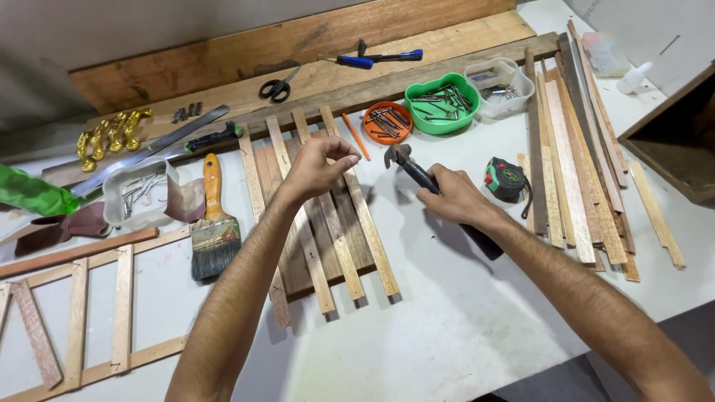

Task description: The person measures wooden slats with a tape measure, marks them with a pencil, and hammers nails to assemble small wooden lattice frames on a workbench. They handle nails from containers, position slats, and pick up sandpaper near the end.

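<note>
The left hand (319, 165) hovers over a panel of wooden slats (328, 223) lying on the white worktop (462, 327). Its thumb and forefinger are pinched together at the tips; something small may sit between them, but it is too small to tell. The slats run away from that hand toward the far edge and back under the wrist, pale strips laid across darker boards.

The right hand (456, 197) is clenched around the black handle of a hammer (424, 179), gripping it near the middle. The hammer's metal head points toward the left hand and sits just beside its fingertips, above the slat panel's far right corner.

Beyond the hammer head stand an orange bowl (387, 123) and a green bowl (442, 103), both holding nails, with an orange pencil (356, 136) just left of them. To the right of the right hand lies a green and black tape measure (506, 179), and past it a stack of long wooden strips (581, 149). To the left of the left hand a paintbrush (214, 223) with a yellow handle lies on the worktop.
</note>
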